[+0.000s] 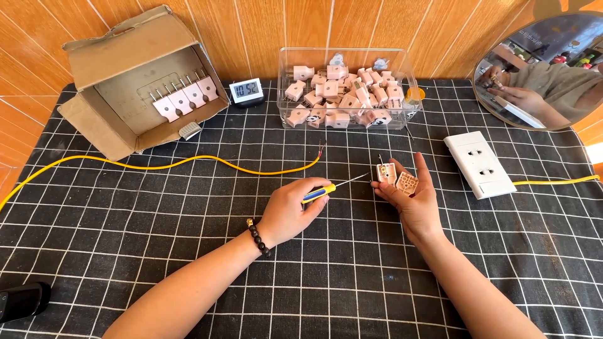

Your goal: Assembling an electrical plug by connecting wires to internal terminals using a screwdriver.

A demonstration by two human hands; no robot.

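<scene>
Our left hand (290,210) grips a yellow-and-blue screwdriver (331,188), tip at the opened pink plug (387,173) cradled in our right hand (411,198), near table centre. We judge the tip could slip and drop the loose plug half (406,182); the bare-ended yellow cable (188,164) lies at ten o'clock.

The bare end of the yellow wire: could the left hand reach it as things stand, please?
Probably yes. The wire end lies on open cloth just beyond the left hand, nothing between them. But that hand grips a screwdriver, so picking it up would be awkward.
</scene>
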